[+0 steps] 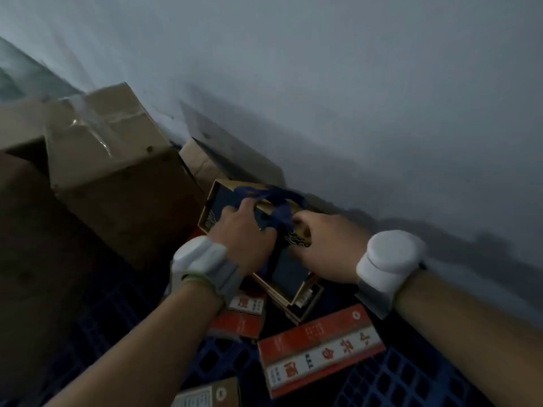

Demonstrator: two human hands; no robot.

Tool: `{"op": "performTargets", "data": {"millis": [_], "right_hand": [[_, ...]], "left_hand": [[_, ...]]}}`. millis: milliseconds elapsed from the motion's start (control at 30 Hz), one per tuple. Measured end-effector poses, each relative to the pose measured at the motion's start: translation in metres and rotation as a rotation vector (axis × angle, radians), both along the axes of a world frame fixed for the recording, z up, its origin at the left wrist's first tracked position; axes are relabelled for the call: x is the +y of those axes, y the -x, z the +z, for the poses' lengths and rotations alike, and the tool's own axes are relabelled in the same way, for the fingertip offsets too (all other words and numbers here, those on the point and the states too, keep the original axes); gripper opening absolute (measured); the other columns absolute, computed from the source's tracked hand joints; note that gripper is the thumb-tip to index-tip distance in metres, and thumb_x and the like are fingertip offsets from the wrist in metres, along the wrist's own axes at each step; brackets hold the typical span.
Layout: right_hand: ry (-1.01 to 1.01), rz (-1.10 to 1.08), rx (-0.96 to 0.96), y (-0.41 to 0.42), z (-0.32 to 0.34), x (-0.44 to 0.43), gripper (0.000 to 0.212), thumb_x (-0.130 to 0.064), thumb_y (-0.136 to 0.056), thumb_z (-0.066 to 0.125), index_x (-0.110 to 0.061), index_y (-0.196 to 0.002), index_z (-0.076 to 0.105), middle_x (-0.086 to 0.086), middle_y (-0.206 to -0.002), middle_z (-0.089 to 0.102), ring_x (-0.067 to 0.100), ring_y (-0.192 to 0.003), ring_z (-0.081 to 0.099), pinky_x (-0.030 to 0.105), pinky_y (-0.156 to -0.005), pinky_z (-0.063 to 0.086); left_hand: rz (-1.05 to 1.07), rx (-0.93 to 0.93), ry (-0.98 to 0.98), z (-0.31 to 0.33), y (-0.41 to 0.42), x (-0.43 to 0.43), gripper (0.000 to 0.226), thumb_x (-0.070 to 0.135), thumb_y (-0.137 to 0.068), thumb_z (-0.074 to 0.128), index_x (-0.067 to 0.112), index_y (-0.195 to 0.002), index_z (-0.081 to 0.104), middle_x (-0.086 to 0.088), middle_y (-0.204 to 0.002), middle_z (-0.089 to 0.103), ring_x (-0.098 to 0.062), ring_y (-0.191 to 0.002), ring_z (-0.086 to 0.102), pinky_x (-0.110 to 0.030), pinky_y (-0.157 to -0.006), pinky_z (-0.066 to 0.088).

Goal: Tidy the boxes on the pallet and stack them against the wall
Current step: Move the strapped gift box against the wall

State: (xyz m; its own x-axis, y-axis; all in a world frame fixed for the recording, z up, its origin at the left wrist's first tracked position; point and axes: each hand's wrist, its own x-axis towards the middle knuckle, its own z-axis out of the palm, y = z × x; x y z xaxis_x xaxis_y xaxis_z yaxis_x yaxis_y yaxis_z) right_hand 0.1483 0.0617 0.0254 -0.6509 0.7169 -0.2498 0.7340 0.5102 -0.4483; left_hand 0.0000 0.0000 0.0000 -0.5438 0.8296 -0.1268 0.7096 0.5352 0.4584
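1. Against the grey wall (352,83), near the middle of the view, a dark blue box (289,268) with gold edging sits tilted on other boxes above the blue pallet (390,374).
2. Both hands are on it. The left hand (245,233) has its grip clenched on the blue ribbon (279,212) that crosses the box top; its fingertips are hidden under the ribbon and the box edge.
3. The right hand (320,245) curls at the same ribbon just beside the left, but the picture is blurred there and I cannot tell whether its grip actually pinches the ribbon or only presses on the box.
4. Each wrist wears a white band (388,257); its detail is hard to make out.
5. Left of the hands stands a large brown carton (117,171) with clear tape on top. A darker carton at the far left is cut off by the frame.
6. Behind the blue box, a smaller tan carton (199,163) leans at the wall, mostly in shadow.
7. Lower down, a long red and white box (320,351) lies flat on the pallet, its printing too blurred to read.
8. Smaller red boxes (244,318) lie partly under the left wrist, and another box (211,395) is cut off at the bottom edge.
9. What lies beneath the blue box is largely hidden.
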Motion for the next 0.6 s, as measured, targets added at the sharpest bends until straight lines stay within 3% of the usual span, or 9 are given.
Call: {"op": "performTargets", "data": {"millis": [67, 167, 267, 367, 433, 500, 600], "right_hand": [[-0.173, 0.063, -0.082, 0.011, -0.013, -0.001, 0.051, -0.044, -0.087, 0.055, -0.027, -0.133, 0.042, 0.003, -0.126, 0.059, 0.029, -0.106, 0.061, 0.037, -0.081, 0.050], [-0.428, 0.094, -0.219, 0.021, -0.034, -0.005, 0.052, -0.042, -0.088, 0.056, -0.021, -0.133, 0.039, 0.009, -0.130, 0.047, 0.032, -0.115, 0.050, 0.037, -0.073, 0.039], [-0.526, 0.104, -0.255, 0.019, -0.052, -0.024, 0.079, -0.049, -0.087, 0.055, -0.020, -0.148, 0.015, 0.016, -0.138, 0.033, 0.034, -0.122, 0.035, 0.042, -0.087, 0.036], [-0.587, 0.113, -0.300, 0.020, -0.078, -0.039, 0.096, -0.061, -0.087, 0.050, -0.018, -0.152, -0.007, 0.020, -0.154, 0.002, 0.036, -0.136, 0.017, 0.053, -0.102, 0.023], [-0.674, 0.078, -0.262, 0.028, -0.104, -0.037, 0.086, -0.056, -0.091, 0.046, -0.020, -0.153, -0.001, 0.022, -0.158, -0.011, 0.039, -0.139, 0.008, 0.066, -0.104, 0.011], [-0.764, 0.043, -0.265, 0.035, -0.121, -0.033, 0.074, -0.049, -0.094, 0.045, -0.022, -0.154, 0.010, 0.018, -0.160, -0.010, 0.040, -0.139, 0.008, 0.075, -0.101, -0.002], [-0.760, 0.033, -0.261, 0.042, -0.129, -0.027, 0.070, -0.045, -0.087, 0.060, -0.027, -0.149, 0.033, 0.016, -0.158, 0.004, 0.039, -0.132, 0.022, 0.076, -0.099, 0.003]], "left_hand": [[-0.064, 0.149, 0.019, -0.010, 0.003, 0.008, 0.057, 0.040, -0.086, 0.054, 0.024, -0.137, 0.035, -0.015, -0.130, 0.044, -0.037, -0.108, 0.054, -0.038, -0.083, 0.045], [-0.080, 0.214, 0.051, -0.017, 0.008, 0.021, 0.054, 0.035, -0.086, 0.054, 0.022, -0.135, 0.036, -0.018, -0.131, 0.042, -0.042, -0.109, 0.053, -0.043, -0.084, 0.046], [-0.067, 0.138, 0.090, -0.030, 0.004, 0.016, 0.057, 0.028, -0.089, 0.052, 0.026, -0.140, 0.028, -0.018, -0.137, 0.037, -0.044, -0.114, 0.050, -0.051, -0.094, 0.046], [-0.068, 0.122, 0.069, -0.042, -0.003, 0.012, 0.066, 0.029, -0.094, 0.047, 0.028, -0.150, 0.013, -0.017, -0.146, 0.030, -0.044, -0.123, 0.044, -0.052, -0.097, 0.044], [-0.076, 0.169, 0.058, -0.044, -0.002, 0.015, 0.070, 0.026, -0.093, 0.048, 0.024, -0.152, 0.011, -0.016, -0.149, 0.028, -0.043, -0.124, 0.044, -0.050, -0.097, 0.044], [-0.102, 0.205, 0.068, -0.044, -0.001, 0.016, 0.072, 0.025, -0.092, 0.050, 0.022, -0.153, 0.011, -0.015, -0.151, 0.027, -0.043, -0.125, 0.044, -0.050, -0.097, 0.044], [-0.127, 0.177, 0.091, -0.043, 0.003, 0.016, 0.074, 0.024, -0.092, 0.050, 0.023, -0.153, 0.010, -0.013, -0.154, 0.023, -0.042, -0.128, 0.043, -0.049, -0.100, 0.043]]}}
